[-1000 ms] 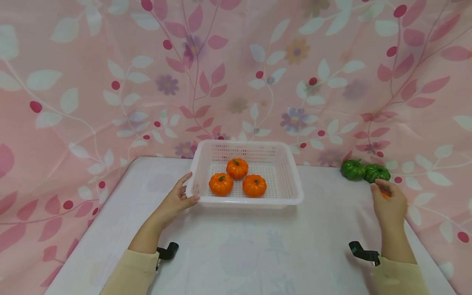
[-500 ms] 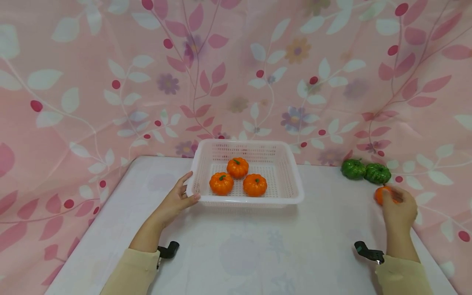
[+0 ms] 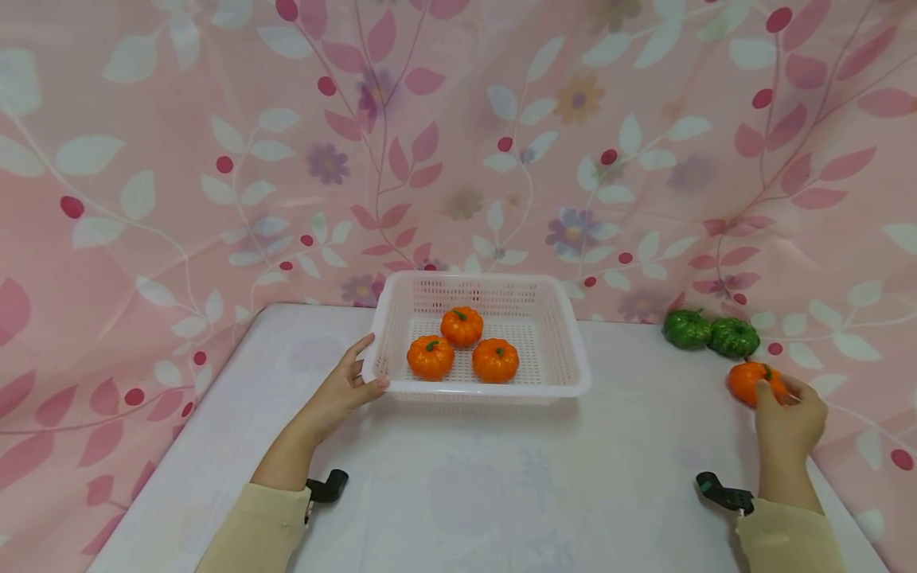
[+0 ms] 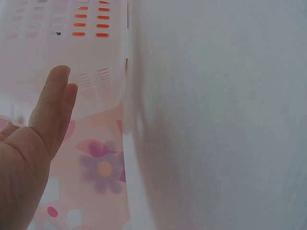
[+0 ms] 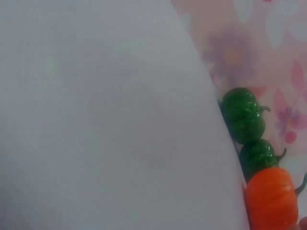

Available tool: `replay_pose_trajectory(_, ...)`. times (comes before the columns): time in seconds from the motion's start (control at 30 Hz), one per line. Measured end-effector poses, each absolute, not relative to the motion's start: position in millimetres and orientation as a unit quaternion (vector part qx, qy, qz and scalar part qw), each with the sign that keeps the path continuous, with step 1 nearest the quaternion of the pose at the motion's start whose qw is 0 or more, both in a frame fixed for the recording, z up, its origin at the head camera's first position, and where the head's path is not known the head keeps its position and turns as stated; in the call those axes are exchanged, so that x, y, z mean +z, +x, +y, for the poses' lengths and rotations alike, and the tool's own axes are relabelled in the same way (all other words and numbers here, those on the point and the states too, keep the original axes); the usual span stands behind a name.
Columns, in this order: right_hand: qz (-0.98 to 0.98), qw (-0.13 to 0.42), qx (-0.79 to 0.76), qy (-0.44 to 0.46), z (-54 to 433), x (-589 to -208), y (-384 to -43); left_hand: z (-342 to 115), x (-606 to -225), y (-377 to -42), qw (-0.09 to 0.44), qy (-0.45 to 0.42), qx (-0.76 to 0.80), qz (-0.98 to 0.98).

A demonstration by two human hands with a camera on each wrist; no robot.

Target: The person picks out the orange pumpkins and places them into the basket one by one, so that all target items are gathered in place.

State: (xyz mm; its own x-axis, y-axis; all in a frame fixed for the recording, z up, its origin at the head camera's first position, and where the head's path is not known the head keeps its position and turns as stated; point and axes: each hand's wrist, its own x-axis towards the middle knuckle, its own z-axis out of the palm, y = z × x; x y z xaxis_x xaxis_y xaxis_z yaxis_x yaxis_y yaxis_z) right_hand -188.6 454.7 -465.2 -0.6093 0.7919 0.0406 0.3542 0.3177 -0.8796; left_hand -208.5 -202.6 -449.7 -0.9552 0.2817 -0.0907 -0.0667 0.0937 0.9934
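A white plastic basket stands near the back of the table with three small orange pumpkins inside. At its front left corner is my left hand, fingers extended along the outside wall and thumb at the front rim; in the left wrist view those fingers look straight. Far to the right, my right hand holds an orange pumpkin by its right side between thumb and curled fingers. In the right wrist view this pumpkin shows its stem, and just a bit of fingertip appears at the corner.
Two green pumpkins sit side by side at the table's back right, just behind the orange one. A pink floral cloth hangs behind the table, which has a white cover. Black wrist cameras project from both sleeves.
My right hand has moved right and slightly toward me, uncovering more of the orange pumpkin in front of the green ones. My left hand and the basket have stayed in place.
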Motion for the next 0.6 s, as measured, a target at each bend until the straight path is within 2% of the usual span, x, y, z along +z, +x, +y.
replay_pose_trajectory(0.3,-0.792,0.189,0.441,-0.377,466.2,-469.3,-190.7,-203.9,-450.7,-208.5,0.130,0.077,0.668,0.729)
replay_pose_trajectory(0.5,-0.804,0.202,0.424,-0.365,474.8,-476.2,-191.8,-203.5,-451.4,-208.8,0.130,0.076,0.670,0.727)
replay_pose_trajectory(0.6,-0.808,0.188,0.427,-0.361,478.1,-478.5,-192.7,-203.1,-451.1,-208.7,0.130,0.076,0.672,0.725)
